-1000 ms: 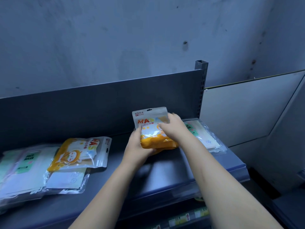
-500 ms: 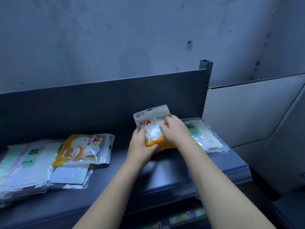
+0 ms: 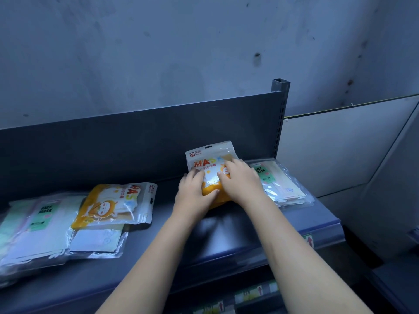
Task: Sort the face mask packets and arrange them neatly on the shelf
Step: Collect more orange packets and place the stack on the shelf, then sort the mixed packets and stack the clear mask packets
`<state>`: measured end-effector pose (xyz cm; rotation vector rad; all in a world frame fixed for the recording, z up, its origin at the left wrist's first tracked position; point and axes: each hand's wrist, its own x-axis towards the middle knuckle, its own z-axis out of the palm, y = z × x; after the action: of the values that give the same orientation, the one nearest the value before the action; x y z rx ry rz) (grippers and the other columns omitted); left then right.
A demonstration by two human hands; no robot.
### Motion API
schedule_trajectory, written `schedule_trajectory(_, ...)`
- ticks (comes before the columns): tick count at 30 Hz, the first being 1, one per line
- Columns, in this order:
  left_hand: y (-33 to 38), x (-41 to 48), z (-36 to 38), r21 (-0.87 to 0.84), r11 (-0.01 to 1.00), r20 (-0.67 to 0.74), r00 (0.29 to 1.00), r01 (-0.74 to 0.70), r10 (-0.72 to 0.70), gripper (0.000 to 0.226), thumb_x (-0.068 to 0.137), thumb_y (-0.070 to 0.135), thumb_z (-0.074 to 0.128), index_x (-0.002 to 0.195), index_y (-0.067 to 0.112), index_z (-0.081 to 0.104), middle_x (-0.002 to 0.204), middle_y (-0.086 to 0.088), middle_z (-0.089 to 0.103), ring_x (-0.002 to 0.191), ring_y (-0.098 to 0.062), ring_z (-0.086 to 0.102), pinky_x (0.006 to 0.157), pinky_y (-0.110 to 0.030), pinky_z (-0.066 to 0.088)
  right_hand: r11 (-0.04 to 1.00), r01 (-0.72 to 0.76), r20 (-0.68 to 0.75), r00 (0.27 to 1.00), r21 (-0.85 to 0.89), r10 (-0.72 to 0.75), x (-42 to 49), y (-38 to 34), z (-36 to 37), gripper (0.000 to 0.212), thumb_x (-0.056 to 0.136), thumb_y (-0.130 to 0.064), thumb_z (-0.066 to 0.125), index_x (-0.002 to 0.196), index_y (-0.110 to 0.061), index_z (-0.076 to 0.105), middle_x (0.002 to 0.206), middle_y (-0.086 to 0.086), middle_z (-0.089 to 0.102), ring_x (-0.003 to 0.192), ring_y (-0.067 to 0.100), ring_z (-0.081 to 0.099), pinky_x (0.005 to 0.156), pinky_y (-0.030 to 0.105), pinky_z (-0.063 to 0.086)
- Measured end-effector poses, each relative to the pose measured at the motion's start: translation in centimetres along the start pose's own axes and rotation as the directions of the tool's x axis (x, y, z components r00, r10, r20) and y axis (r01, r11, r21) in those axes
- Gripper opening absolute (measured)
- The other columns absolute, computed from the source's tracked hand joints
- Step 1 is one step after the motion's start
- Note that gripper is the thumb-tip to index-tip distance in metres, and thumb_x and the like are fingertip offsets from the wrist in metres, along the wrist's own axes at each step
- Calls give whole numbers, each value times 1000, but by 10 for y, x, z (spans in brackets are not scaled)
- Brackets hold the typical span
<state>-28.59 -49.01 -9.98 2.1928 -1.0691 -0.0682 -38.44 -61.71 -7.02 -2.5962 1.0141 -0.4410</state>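
From the head camera, looking down, I see a dark grey shelf (image 3: pixel 226 239) with a tall back board (image 3: pixel 136 143) and a metal post (image 3: pixel 280 105) at its right end. Both hands are on one orange mask packet (image 3: pixel 209 156) near the right part of the shelf. The left hand (image 3: pixel 195 192) holds its lower left corner, with the fingers bent on top and the thumb on the orange bottom part. The right hand (image 3: pixel 241 181) holds the right side, with the fingers curved over the packet and the thumb pressed on the front. The white top of the packet points at the back board. I cannot tell if the packet lies flat on the shelf. Just beside it on the right is a pile of pale face mask packets (image 3: pixel 280 184), lying flat at the end of the shelf. Well apart on the left is a second orange packet (image 3: pixel 115 205), turned sideways. It lies on top of a clear packet (image 3: pixel 97 242) and against a big pale pile (image 3: pixel 36 225). Small labels with red arrows (image 3: pixel 309 241) sit on the front edge of the shelf.
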Motion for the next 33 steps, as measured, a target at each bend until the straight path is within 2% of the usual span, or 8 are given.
schedule_trajectory(4,2,-7,0,-12,1000,15,1000,4,-4,84,77,63,60,151,25,48,162,3,36,145,-28,36,115,-47,39,1000,-20,22,1000,4,19,-5,0,-4,50,107,-45,38,151,-24,48,161,-5,42,159,20,20,127,58,9)
schedule_trajectory(8,-1,-13,2,-22,1000,11,1000,11,-11,97,81,50,78,162,23,32,173,-1,17,156,-27,19,125,-46,26,1000,-16,2,1000,-10,16,-7,-2,-5,51,107,-44,40,152,-21,46,162,-3,40,159,21,20,127,56,14)
schedule_trajectory(11,-5,-15,1,-15,1000,12,1000,-6,6,105,78,51,82,163,21,30,174,-1,14,158,-25,15,126,-43,22,1000,-10,-18,1000,2,10,-9,-3,-3,59,107,-45,41,160,-18,37,169,-2,32,161,20,14,128,52,12)
schedule_trajectory(13,-4,-17,-1,-27,1000,4,1000,-13,13,104,78,54,78,164,22,28,174,0,14,159,-22,12,127,-41,20,1000,4,-30,1000,6,-4,-12,-4,-2,62,107,-46,41,161,-17,34,171,-3,29,162,20,11,129,50,10)
schedule_trajectory(16,-1,-21,-8,18,1000,-46,999,-5,6,91,92,52,68,165,23,23,175,2,13,161,-21,9,128,-44,18,999,39,-43,998,-12,-39,-19,-9,-2,64,107,-48,41,163,-18,31,173,-3,24,163,19,8,130,48,6)
schedule_trajectory(22,-7,-30,-38,317,948,-106,994,19,16,79,104,58,41,166,16,17,176,-1,10,162,-22,2,129,-44,8,989,143,-74,987,27,-141,-35,-33,1,63,110,-47,38,164,-15,30,173,2,25,162,21,11,130,39,7)
schedule_trajectory(30,-41,-53,-99,452,888,-195,981,80,11,77,103,63,29,163,15,31,173,-4,23,161,-26,8,128,-49,11,966,230,-73,972,119,-222,-55,-91,11,64,110,-48,37,164,-14,31,172,1,28,162,22,13,131,41,13)
schedule_trajectory(33,-64,-67,-129,472,870,-212,976,140,-41,74,104,60,35,164,16,29,174,-1,20,162,-23,6,129,-47,7,958,254,-38,967,135,-251,-63,-119,22,64,110,-49,36,165,-16,29,173,0,25,162,20,11,131,43,13)
